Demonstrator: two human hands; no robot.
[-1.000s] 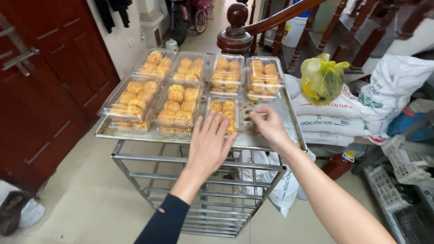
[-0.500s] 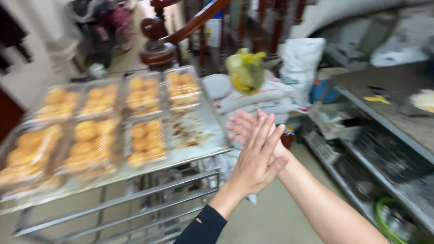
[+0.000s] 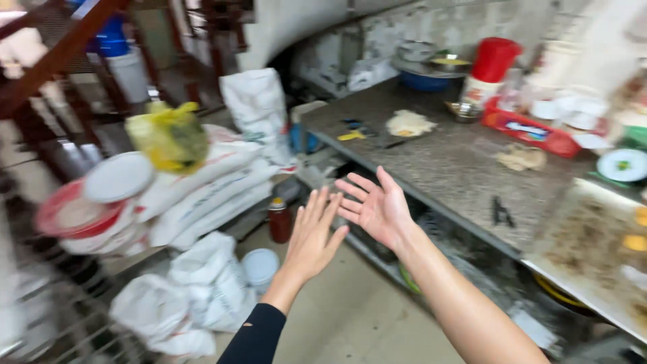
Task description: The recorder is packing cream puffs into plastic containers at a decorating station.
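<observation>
Left fingers (image 3: 322, 209): spreading a little and pointing up and forward, pinching nothing; the left hand (image 3: 311, 237) is hanging bare in mid-air, its back toward the camera.
Right fingers (image 3: 360, 195): fanning apart with the palm facing left, toward the other hand; the right hand (image 3: 379, 210) is holding nothing either — the two hands are sitting just beside each other, apart.
Just beyond the fingertips: a dark bottle with an orange cap (image 3: 279, 220) is standing upright on the floor, tucked against the stacked white sacks (image 3: 216, 195), probably to keep it out of the walkway.
To the right of the right fingers: the edge of a grey stone counter (image 3: 445, 162) is running past, near the palm but not touched.
Further out on the counter: a lump of pale dough (image 3: 408, 124) is lying well apart from the fingers; a red tray (image 3: 532, 131) of small containers is sitting at the back.
Left of the left fingers: a yellow bag (image 3: 168, 135) is resting on top of the sacks — blurred.
</observation>
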